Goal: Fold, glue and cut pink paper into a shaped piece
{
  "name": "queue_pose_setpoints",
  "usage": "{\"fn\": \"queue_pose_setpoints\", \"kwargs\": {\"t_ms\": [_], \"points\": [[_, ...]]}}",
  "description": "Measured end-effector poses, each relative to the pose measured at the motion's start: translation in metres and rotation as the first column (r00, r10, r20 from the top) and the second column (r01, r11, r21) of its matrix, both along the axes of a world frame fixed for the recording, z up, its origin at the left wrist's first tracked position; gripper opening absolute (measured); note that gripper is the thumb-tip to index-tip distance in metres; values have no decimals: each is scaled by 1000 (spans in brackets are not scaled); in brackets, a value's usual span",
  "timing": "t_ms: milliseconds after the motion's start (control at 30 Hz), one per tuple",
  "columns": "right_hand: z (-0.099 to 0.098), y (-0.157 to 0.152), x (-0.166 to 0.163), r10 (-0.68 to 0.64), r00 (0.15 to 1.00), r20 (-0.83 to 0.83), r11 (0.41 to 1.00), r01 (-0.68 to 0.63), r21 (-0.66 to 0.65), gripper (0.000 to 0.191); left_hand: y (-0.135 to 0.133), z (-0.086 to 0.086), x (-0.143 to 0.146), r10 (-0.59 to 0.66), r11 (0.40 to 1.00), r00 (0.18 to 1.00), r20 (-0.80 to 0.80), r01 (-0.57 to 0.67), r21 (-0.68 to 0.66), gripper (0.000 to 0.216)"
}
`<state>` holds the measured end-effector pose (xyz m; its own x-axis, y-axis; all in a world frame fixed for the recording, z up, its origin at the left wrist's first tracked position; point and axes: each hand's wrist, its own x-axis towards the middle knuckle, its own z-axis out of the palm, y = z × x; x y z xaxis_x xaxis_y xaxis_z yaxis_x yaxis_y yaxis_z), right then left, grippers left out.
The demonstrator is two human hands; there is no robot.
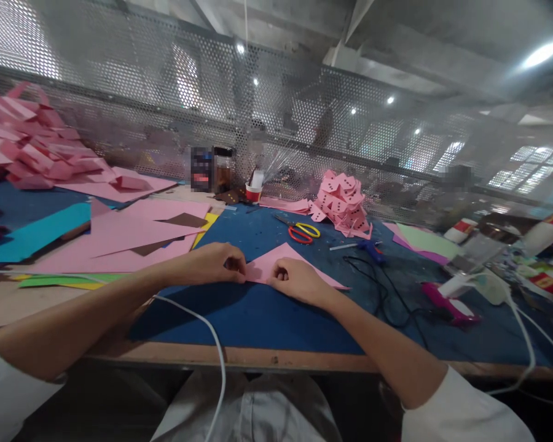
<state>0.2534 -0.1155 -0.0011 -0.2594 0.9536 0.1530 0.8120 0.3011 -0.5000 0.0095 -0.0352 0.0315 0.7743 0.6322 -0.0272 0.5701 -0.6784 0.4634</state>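
A pink sheet of paper (263, 265), shaped like a triangle with its point away from me, lies on the blue mat in front of me. At its left corner, my left hand (212, 264) is closed, thumb and fingertips pinching the paper. My right hand (299, 281) rests over the middle of the near edge with its fingers curled in and pressed on the sheet. The paper's right corner sticks out past my right wrist. Part of the near edge is hidden under my fingers.
Larger pink sheets (133, 230) lie left, near a heap of folded pink strips (37, 147). Scissors (301, 232), a dotted pink paper stack (341, 202) and a blue glue gun (371, 250) stand beyond. A white cable (214, 334) crosses the table edge; a magenta device (449, 304) is right.
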Motion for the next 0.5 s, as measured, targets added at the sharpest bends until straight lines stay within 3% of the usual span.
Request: {"fn": "queue_pose_setpoints", "kwargs": {"t_ms": [300, 500], "points": [[-3, 2, 0, -11, 1000, 12, 1000, 11, 8, 9, 5, -13, 2, -2, 1000, 1000, -4, 2, -4, 24], [-2, 2, -1, -21, 1000, 18, 1000, 21, 12, 7, 3, -19, 7, 36, 995, 999, 26, -38, 88, 29]]}}
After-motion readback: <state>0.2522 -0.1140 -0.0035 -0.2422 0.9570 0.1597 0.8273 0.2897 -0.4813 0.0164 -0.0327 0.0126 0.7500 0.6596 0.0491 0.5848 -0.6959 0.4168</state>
